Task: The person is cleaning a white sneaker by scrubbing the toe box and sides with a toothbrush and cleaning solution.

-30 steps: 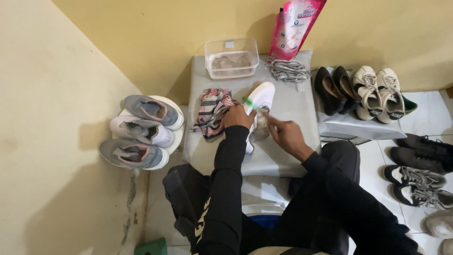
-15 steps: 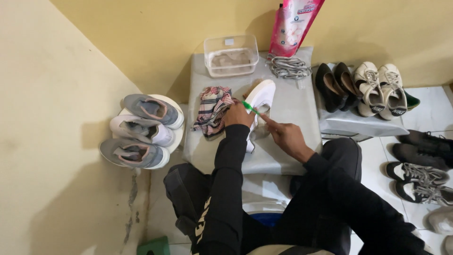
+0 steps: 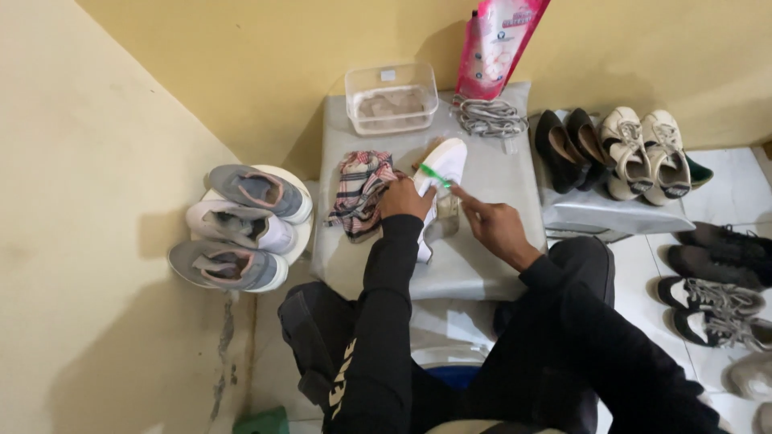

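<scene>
A white shoe (image 3: 445, 163) lies on the grey cushioned bench (image 3: 498, 265) in front of me. My left hand (image 3: 404, 198) grips the shoe at its middle and holds it down. My right hand (image 3: 492, 223) holds a green-handled brush (image 3: 435, 176) against the shoe's side, index finger stretched along the handle. A striped, crumpled cloth (image 3: 359, 193) sits just left of my left hand.
A clear plastic tub (image 3: 392, 99), a pile of grey laces (image 3: 488, 117) and a pink refill pouch (image 3: 499, 44) stand at the bench's far end. Three grey and white sneakers (image 3: 238, 227) rest on a round stool at left. More shoes (image 3: 619, 154) fill the right side.
My right hand has shifted slightly along the shoe with the brush. My left hand keeps its hold on the shoe; the view has drifted a little.
</scene>
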